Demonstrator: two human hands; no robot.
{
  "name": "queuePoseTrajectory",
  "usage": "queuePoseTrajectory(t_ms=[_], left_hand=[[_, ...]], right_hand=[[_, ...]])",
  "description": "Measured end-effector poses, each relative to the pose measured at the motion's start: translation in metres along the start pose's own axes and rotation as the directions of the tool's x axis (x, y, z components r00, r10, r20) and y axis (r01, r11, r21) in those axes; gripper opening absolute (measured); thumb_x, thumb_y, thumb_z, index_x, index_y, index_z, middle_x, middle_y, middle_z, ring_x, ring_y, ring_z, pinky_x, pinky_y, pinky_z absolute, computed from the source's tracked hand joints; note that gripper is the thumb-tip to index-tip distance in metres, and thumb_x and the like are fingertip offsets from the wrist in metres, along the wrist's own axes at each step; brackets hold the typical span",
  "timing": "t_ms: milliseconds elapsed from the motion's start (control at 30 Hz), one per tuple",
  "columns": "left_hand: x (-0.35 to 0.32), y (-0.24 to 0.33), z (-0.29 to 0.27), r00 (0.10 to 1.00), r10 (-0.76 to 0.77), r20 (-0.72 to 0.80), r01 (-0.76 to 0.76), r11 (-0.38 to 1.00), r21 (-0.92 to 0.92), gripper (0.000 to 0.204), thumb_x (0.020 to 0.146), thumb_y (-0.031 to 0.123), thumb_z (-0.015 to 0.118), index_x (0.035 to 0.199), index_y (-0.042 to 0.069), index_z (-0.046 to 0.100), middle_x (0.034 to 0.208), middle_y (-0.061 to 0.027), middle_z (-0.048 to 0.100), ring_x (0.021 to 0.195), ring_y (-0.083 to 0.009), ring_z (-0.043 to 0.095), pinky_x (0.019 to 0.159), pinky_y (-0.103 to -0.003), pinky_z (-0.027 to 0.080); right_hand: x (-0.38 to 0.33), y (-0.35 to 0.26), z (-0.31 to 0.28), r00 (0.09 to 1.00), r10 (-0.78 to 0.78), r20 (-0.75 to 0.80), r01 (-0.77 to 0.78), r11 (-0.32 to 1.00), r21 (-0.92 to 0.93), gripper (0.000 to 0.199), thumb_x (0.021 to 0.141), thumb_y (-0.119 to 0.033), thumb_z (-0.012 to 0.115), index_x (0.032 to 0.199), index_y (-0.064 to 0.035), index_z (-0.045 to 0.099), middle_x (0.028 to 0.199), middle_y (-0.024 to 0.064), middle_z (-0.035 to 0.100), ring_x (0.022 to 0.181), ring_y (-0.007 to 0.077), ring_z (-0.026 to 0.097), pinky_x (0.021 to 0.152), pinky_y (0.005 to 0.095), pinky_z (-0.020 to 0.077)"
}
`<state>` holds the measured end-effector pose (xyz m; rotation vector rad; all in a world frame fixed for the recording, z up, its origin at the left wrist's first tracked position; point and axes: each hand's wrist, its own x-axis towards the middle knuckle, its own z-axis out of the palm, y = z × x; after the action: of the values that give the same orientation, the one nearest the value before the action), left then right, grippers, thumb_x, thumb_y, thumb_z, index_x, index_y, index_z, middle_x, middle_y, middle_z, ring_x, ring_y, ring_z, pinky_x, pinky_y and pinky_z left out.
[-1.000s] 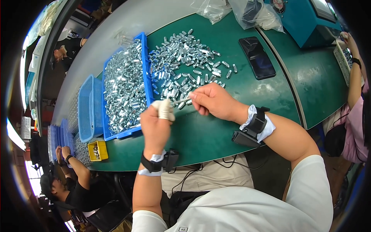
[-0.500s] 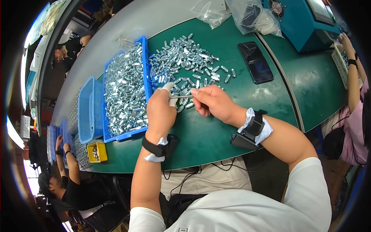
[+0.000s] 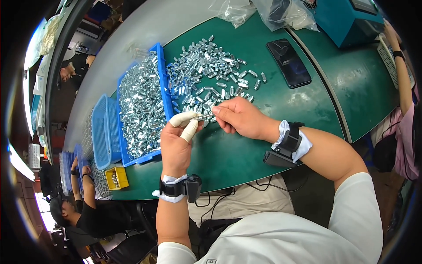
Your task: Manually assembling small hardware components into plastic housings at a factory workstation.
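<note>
My right hand point(image 3: 239, 115) pinches a thin metal rod point(image 3: 208, 115) between thumb and fingers. The rod points left to the fingertips of my left hand point(image 3: 178, 136), whose thumb and forefinger wear white finger covers and close together at the rod's end. What sits between those covered fingertips is mostly hidden. Just beyond both hands lies a loose pile of small shiny metal sleeves point(image 3: 202, 66) on the green tabletop point(image 3: 237, 163). A blue tray point(image 3: 163, 83) heaped with the same kind of parts stands left of the pile, close to my left hand.
Left of the tray stand a light blue basket point(image 3: 100, 132) and a small yellow bin point(image 3: 116, 178). A black phone point(image 3: 289, 64) lies at the right, near a table seam. Clear plastic bags point(image 3: 285, 17) and a teal machine point(image 3: 343, 22) are at the back. Other people work at both sides.
My left hand has turned, so its covered thumb and forefinger now show more fully, and it has dropped slightly. Less of the rod shows between the hands. The view has shifted a little.
</note>
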<state>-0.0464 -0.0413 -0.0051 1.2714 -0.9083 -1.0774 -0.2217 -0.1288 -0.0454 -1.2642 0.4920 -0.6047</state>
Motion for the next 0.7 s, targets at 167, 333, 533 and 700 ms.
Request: queuePoseTrajectory(t_ms=[167, 333, 533, 700], left_hand=[[-0.001, -0.002, 0.0, 0.96, -0.28, -0.028, 0.278, 0.929, 0.242, 0.009, 0.091, 0.008, 0.065, 0.095, 0.0, 0.064, 0.085, -0.005, 0.067, 0.072, -0.0113, 0.062, 0.066, -0.023, 0.048], [-0.003, -0.012, 0.014, 0.999, -0.037, 0.019, 0.032, 0.973, 0.228, 0.009, 0.089, 0.008, 0.068, 0.085, 0.001, 0.063, 0.077, -0.0015, 0.064, 0.067, -0.0068, 0.056, 0.061, -0.02, 0.043], [-0.005, -0.012, 0.017, 0.992, 0.114, 0.047, -0.123, 0.933, 0.338, 0.008, 0.086, 0.004, 0.07, 0.084, 0.001, 0.063, 0.077, -0.0001, 0.062, 0.068, -0.0048, 0.053, 0.061, -0.02, 0.043], [-0.001, -0.018, 0.013, 0.972, 0.218, 0.088, -0.235, 0.887, 0.398, 0.008, 0.085, 0.003, 0.071, 0.087, 0.0, 0.063, 0.077, -0.0013, 0.063, 0.068, -0.0061, 0.054, 0.062, -0.021, 0.045]], right_hand=[[-0.003, 0.0, 0.004, 1.0, -0.002, 0.021, 0.005, 0.992, -0.126, 0.043, 0.101, -0.03, 0.047, 0.065, -0.0058, 0.054, 0.058, -0.001, 0.053, 0.054, 0.0061, 0.048, 0.051, 0.0231, 0.0414], [-0.002, -0.004, 0.0, 0.994, 0.038, 0.1, -0.039, 0.999, 0.012, 0.043, 0.1, -0.028, 0.048, 0.065, -0.0056, 0.055, 0.058, -0.0012, 0.053, 0.052, 0.0063, 0.048, 0.05, 0.0228, 0.0408], [-0.002, -0.004, -0.004, 0.993, 0.052, 0.111, -0.055, 0.998, 0.03, 0.043, 0.1, -0.028, 0.049, 0.063, -0.0058, 0.054, 0.057, -0.0015, 0.052, 0.051, 0.0065, 0.047, 0.049, 0.0224, 0.0396], [-0.003, -0.003, -0.008, 0.991, 0.051, 0.125, -0.057, 0.997, 0.045, 0.043, 0.099, -0.029, 0.05, 0.062, -0.006, 0.055, 0.056, -0.0012, 0.051, 0.05, 0.0062, 0.046, 0.048, 0.0229, 0.0376]])
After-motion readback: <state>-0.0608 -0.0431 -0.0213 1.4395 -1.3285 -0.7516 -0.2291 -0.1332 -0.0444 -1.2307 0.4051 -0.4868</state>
